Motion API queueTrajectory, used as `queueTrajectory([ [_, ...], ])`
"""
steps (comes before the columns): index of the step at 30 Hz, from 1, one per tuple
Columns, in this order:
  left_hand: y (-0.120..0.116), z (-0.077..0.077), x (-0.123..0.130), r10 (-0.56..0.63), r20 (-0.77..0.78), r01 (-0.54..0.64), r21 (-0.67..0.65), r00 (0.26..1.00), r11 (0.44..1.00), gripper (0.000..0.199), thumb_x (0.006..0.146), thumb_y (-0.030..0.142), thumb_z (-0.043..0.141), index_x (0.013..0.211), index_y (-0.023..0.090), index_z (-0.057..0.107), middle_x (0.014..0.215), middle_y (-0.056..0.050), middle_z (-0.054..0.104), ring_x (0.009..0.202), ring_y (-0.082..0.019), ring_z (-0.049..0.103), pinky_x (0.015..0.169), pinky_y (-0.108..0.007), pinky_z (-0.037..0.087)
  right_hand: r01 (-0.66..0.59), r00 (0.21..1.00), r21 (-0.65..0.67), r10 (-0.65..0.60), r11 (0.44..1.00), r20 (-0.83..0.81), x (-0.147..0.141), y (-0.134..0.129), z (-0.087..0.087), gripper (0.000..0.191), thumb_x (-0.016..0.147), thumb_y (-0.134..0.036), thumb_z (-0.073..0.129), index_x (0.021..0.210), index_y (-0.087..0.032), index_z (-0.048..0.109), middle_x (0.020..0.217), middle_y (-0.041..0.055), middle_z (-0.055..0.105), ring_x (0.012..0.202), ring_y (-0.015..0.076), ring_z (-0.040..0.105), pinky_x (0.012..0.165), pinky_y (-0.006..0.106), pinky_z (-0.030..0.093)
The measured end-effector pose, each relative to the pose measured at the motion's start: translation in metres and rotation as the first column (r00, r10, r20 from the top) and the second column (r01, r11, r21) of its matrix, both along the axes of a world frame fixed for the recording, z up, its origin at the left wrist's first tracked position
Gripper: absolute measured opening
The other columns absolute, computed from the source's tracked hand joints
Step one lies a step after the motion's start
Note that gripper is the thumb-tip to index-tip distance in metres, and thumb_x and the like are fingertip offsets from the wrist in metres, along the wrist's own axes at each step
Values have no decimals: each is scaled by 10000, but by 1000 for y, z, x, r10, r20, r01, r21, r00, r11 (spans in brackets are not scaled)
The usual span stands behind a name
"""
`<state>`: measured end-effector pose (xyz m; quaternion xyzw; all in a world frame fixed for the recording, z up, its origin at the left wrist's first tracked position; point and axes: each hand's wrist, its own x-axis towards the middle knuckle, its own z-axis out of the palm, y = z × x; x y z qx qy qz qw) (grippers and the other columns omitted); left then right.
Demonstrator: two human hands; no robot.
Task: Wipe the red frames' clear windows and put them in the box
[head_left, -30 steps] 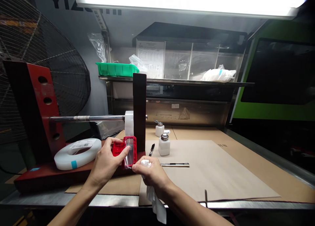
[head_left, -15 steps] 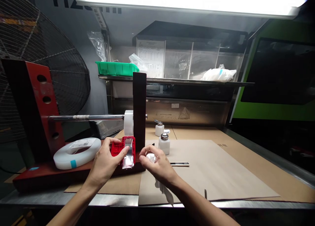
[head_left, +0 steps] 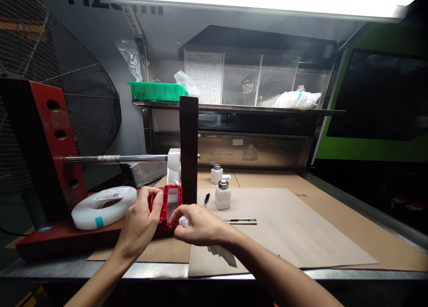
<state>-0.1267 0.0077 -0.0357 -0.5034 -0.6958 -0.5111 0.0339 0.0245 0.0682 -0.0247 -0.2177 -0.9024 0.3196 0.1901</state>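
My left hand (head_left: pixel 142 220) grips a red plastic case (head_left: pixel 180 195) that looks like two joined halves; the right half has a clear, shiny middle. Bent fingers of my right hand (head_left: pixel 200 224) hold a crumpled white cloth (head_left: pixel 183 221), and a fingertip reaches the lower part of the case's right half. The cloth's loose end (head_left: pixel 222 255) hangs below my right wrist. Just above the case, a narrow roll of clear film (head_left: pixel 174 166) sits on a metal rod (head_left: pixel 140 158). Whether film from the roll meets the case, I cannot tell.
A dark red stand (head_left: pixel 189 146) carries the rod, and a large film roll (head_left: pixel 103 209) lies on its base. Two white pump bottles (head_left: pixel 223 198) (head_left: pixel 216 175), a black pen-like item (head_left: pixel 207 200) and a cutter knife (head_left: pixel 240 221) rest on the cardboard. A green bin (head_left: pixel 157 92) stands on the shelf.
My right hand has moved left with the cloth, from beside the case onto its lower part. My left thumb has drawn back from the shiny middle to the left half.
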Motion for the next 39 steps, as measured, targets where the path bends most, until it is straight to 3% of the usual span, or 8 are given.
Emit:
queueTrajectory([
  [4,2,-2,-1,6,12,-6,-1,1000,1000,269,832,505,399,850,253,493,683,5,608,562,-207,587,544,-318,455,-18,1000,50,18,999,2,4,-1,-1,267,687,-210,555,935,-213,652,878,17,680,803,186,612,704,254,463],
  [7,3,-3,-2,8,18,-8,-9,1000,1000,276,830,499,399,897,252,504,763,-16,641,632,-223,616,580,-325,462,12,1000,241,-10,970,-11,8,-2,-3,469,731,-231,520,1199,-235,553,897,23,700,758,194,627,680,273,454],
  [11,1,0,-2,1,5,-1,-27,1000,1000,286,836,488,395,924,253,533,835,-33,664,714,-239,626,643,-336,452,34,981,588,-138,808,133,8,-3,-1,749,779,-237,464,1467,-121,193,793,88,714,629,243,634,555,307,422],
  [14,-2,2,0,-1,-1,1,-34,1000,999,278,840,483,391,883,253,539,793,-26,657,708,-239,614,648,-336,438,4,960,722,-205,692,191,3,-3,-1,744,792,-185,439,1472,-77,156,767,123,712,580,263,640,498,319,410],
  [16,-3,3,1,-3,3,3,-31,1000,1000,282,844,485,382,882,254,539,776,-19,652,686,-232,604,637,-331,435,1,953,759,-231,651,196,0,-3,-3,742,790,-156,432,1470,-58,152,749,131,708,568,270,642,482,326,413],
  [29,-2,5,2,34,64,-31,-46,997,998,261,837,474,385,876,263,533,715,-5,624,596,-212,578,584,-319,438,-10,947,796,-251,606,203,-6,-7,-9,801,766,-102,435,1466,-33,53,759,109,694,574,237,639,479,301,421],
  [36,-3,5,-1,31,37,-28,-75,999,997,275,826,473,372,886,255,530,825,-38,656,739,-250,613,681,-348,436,-11,952,780,-232,625,200,-7,-3,-13,803,791,-168,457,1468,-49,42,714,83,698,537,237,632,466,299,421],
  [39,-1,6,-1,11,19,-10,-83,1000,996,293,821,491,370,894,258,531,864,-43,661,798,-267,613,718,-363,428,8,950,790,-252,613,185,-5,-4,-17,802,781,-149,451,1453,7,44,706,98,696,516,238,623,449,306,416],
])
